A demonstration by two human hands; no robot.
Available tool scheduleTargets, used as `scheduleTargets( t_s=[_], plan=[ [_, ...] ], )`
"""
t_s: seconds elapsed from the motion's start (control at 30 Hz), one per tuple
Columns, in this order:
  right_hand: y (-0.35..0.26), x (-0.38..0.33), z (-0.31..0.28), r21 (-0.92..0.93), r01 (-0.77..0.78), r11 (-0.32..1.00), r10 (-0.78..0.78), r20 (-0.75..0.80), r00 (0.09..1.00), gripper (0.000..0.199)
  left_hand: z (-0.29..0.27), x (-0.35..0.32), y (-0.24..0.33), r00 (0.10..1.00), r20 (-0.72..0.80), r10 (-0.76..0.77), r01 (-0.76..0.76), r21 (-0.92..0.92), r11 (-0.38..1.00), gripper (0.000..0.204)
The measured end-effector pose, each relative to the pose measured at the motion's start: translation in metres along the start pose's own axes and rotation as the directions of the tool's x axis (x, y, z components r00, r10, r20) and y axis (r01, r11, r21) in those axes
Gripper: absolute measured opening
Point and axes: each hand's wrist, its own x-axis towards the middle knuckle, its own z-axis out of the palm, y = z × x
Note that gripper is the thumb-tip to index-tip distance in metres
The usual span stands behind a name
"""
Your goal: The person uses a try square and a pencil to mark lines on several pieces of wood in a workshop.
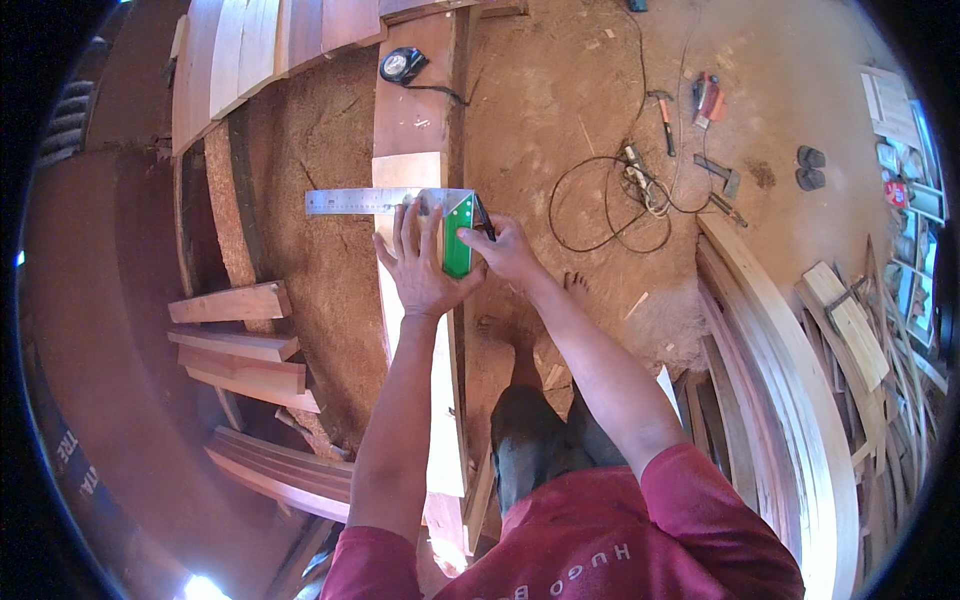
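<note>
A combination of metal ruler blade and green stock forms a try square (459, 235), laid across a pale wooden board (412, 168). My left hand (420, 268) rests spread on the board, its fingertips at the blade and its thumb below the green stock. The stock lies along the board's right edge. In my right hand (508, 252) is a slim dark pencil (485, 216), pinched with its tip by the square's corner. That hand's thumb touches the green stock.
Farther up the beam sits a tape measure (402, 65). Planks (245, 345) lie at left, long boards (790, 400) at right. On the dirt floor are a hammer (664, 122), a red power tool (708, 100), a coiled cable (610, 240) and sandals (810, 167).
</note>
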Motion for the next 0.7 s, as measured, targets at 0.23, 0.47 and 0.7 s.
scheduleTargets(
  t_s=[0.23, 0.47, 0.7],
  plan=[
    [-0.001, 0.008, -0.004, 0.005, -0.064, 0.998, 0.064, 0.044, 0.997, 0.024, 0.001, 0.007, 0.005, 1.000, 0.018, -0.002, 0.001, 0.033, 0.999, 0.101],
    [-0.007, 0.005, -0.002, 0.039, -0.078, 0.996, 0.076, 0.041, 0.996, 0.025, 0.001, 0.008, 0.005, 1.000, 0.029, 0.012, -0.013, 0.023, 1.000, 0.095],
    [-0.006, 0.006, -0.006, -0.049, -0.055, 0.997, 0.056, 0.020, 0.998, 0.027, 0.004, 0.010, 0.005, 1.000, 0.022, 0.020, -0.020, 0.015, 1.000, 0.095]
  ],
)
